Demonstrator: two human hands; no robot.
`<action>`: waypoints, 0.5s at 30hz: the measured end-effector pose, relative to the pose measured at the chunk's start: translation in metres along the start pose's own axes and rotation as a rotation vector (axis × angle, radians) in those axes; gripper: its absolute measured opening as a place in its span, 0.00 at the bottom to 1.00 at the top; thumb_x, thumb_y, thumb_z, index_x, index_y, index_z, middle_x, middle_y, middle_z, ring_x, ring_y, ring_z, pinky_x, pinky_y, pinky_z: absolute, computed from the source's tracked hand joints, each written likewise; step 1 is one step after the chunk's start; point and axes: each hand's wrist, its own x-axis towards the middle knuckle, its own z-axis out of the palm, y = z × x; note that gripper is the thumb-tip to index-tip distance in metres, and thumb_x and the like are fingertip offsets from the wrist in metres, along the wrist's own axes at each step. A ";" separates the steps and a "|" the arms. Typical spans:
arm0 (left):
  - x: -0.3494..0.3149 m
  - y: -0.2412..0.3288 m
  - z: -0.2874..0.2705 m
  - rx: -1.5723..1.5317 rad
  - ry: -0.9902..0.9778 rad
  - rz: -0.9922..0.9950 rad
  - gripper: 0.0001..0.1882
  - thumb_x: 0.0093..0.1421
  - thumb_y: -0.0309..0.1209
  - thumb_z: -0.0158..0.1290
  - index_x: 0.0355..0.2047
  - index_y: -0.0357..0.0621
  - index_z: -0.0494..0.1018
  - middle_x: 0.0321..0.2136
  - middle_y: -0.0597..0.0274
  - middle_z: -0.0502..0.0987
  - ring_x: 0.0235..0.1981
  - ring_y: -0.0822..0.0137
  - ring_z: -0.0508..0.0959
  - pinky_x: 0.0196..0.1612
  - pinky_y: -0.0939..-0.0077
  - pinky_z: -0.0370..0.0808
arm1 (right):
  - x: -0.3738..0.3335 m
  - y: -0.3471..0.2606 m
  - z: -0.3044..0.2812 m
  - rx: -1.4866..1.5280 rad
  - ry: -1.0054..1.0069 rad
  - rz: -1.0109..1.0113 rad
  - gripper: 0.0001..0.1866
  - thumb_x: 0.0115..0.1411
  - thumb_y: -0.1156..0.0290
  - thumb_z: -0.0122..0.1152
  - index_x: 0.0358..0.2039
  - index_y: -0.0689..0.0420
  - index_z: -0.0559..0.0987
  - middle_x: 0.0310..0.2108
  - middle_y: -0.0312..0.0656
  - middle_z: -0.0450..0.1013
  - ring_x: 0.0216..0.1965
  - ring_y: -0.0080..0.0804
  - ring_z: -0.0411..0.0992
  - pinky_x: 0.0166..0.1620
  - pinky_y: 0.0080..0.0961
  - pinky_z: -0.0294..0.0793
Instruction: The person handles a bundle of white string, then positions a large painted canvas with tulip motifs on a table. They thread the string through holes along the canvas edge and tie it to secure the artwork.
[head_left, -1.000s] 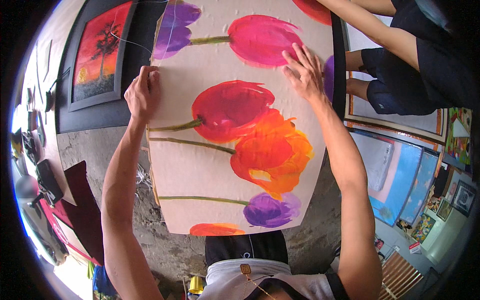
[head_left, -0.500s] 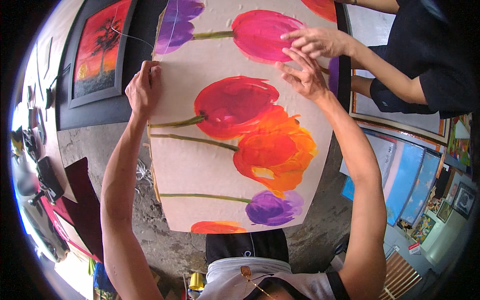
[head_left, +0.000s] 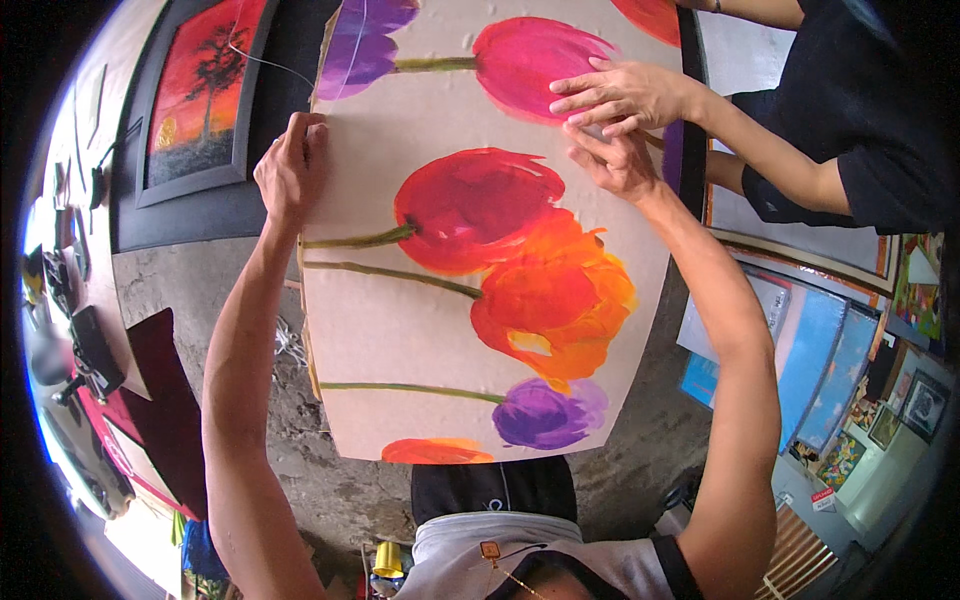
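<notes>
A large tulip painting (head_left: 370, 330), cream with pink, red, orange and purple flowers, stretches out before me, small bumps showing on its surface. My left hand (head_left: 290, 170) is closed on its left edge, fingertips hidden from sight. Toward the right side, my right hand (head_left: 622, 165) rests on the painting below the pink tulip (head_left: 520, 60). Its fingers are partly stretched and slightly apart, and I make out nothing held in them. Another person's hand (head_left: 640, 95) lies just above mine, fingers spread over the pink tulip, close to or touching my fingertips.
On the left, a framed tree picture (head_left: 205, 95) lies on a black surface, with a pale thread (head_left: 270, 65) running from it to the painting. The other person, in dark clothes (head_left: 860, 130), stands at right. Several canvases (head_left: 790, 330) lean below them. Grey concrete floor (head_left: 240, 280) surrounds the painting.
My right hand's fingers have drawn closer together. The other person's hand has slid slightly left and down over the pink tulip. My left hand stays at the edge.
</notes>
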 end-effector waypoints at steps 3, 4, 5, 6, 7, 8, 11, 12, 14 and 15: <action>-0.001 0.001 -0.001 0.003 -0.011 -0.004 0.09 0.61 0.39 0.44 0.37 0.53 0.71 0.21 0.54 0.74 0.27 0.52 0.76 0.29 0.59 0.69 | -0.004 0.000 0.002 0.029 -0.020 0.041 0.15 0.54 0.63 0.61 0.41 0.56 0.80 0.35 0.39 0.72 0.39 0.34 0.68 0.47 0.33 0.64; -0.001 0.004 -0.003 -0.006 -0.015 -0.011 0.09 0.61 0.39 0.44 0.37 0.53 0.71 0.21 0.54 0.74 0.27 0.52 0.76 0.29 0.59 0.69 | -0.003 0.000 0.000 -0.015 -0.048 0.042 0.15 0.54 0.63 0.61 0.41 0.56 0.80 0.32 0.38 0.72 0.37 0.32 0.68 0.46 0.33 0.63; -0.001 0.005 -0.004 -0.016 -0.019 -0.018 0.09 0.61 0.39 0.44 0.37 0.53 0.71 0.21 0.54 0.74 0.27 0.52 0.76 0.29 0.58 0.69 | 0.000 0.001 0.001 -0.010 0.002 0.010 0.14 0.55 0.63 0.60 0.41 0.54 0.81 0.25 0.37 0.68 0.32 0.31 0.65 0.44 0.31 0.62; -0.003 0.004 -0.004 -0.018 -0.019 -0.024 0.09 0.61 0.39 0.44 0.37 0.53 0.71 0.21 0.54 0.74 0.27 0.52 0.76 0.29 0.58 0.69 | 0.001 0.001 0.000 -0.006 -0.033 0.102 0.15 0.54 0.62 0.61 0.41 0.53 0.81 0.25 0.37 0.67 0.32 0.31 0.65 0.43 0.32 0.62; -0.003 0.003 -0.003 -0.020 -0.018 -0.026 0.09 0.61 0.39 0.44 0.37 0.53 0.71 0.21 0.54 0.74 0.27 0.52 0.76 0.29 0.58 0.69 | 0.002 0.002 -0.001 -0.005 -0.067 0.195 0.15 0.54 0.62 0.61 0.41 0.52 0.81 0.24 0.37 0.66 0.32 0.32 0.65 0.43 0.32 0.62; -0.003 0.002 -0.003 -0.022 -0.016 -0.028 0.09 0.61 0.39 0.44 0.36 0.53 0.72 0.21 0.54 0.74 0.27 0.52 0.76 0.29 0.58 0.69 | 0.002 0.003 -0.001 -0.005 -0.100 0.287 0.15 0.54 0.61 0.61 0.41 0.51 0.81 0.24 0.37 0.65 0.32 0.32 0.65 0.43 0.32 0.63; -0.002 0.003 -0.002 -0.019 -0.015 -0.019 0.10 0.61 0.39 0.43 0.37 0.52 0.71 0.22 0.54 0.75 0.27 0.52 0.76 0.30 0.58 0.69 | 0.009 0.014 0.015 0.087 0.113 0.411 0.19 0.51 0.57 0.64 0.43 0.48 0.79 0.24 0.36 0.63 0.30 0.31 0.63 0.38 0.29 0.63; -0.001 0.002 -0.002 -0.015 -0.013 -0.011 0.10 0.62 0.40 0.43 0.37 0.53 0.71 0.21 0.54 0.75 0.26 0.52 0.76 0.30 0.59 0.69 | 0.009 0.015 0.017 0.082 0.127 0.446 0.19 0.51 0.57 0.64 0.43 0.48 0.79 0.24 0.36 0.62 0.29 0.31 0.63 0.37 0.28 0.63; -0.003 0.002 -0.001 -0.010 -0.004 -0.007 0.11 0.62 0.41 0.44 0.39 0.54 0.71 0.21 0.55 0.75 0.25 0.53 0.76 0.29 0.62 0.70 | 0.014 0.017 0.013 0.133 0.033 0.599 0.22 0.47 0.54 0.67 0.43 0.46 0.78 0.25 0.34 0.64 0.30 0.29 0.63 0.37 0.27 0.64; -0.003 0.001 0.000 -0.014 -0.008 -0.008 0.11 0.62 0.42 0.43 0.39 0.54 0.71 0.21 0.55 0.75 0.26 0.53 0.77 0.30 0.61 0.70 | 0.017 0.016 0.012 0.155 -0.003 0.658 0.24 0.45 0.52 0.67 0.43 0.45 0.78 0.26 0.34 0.65 0.32 0.29 0.64 0.37 0.28 0.64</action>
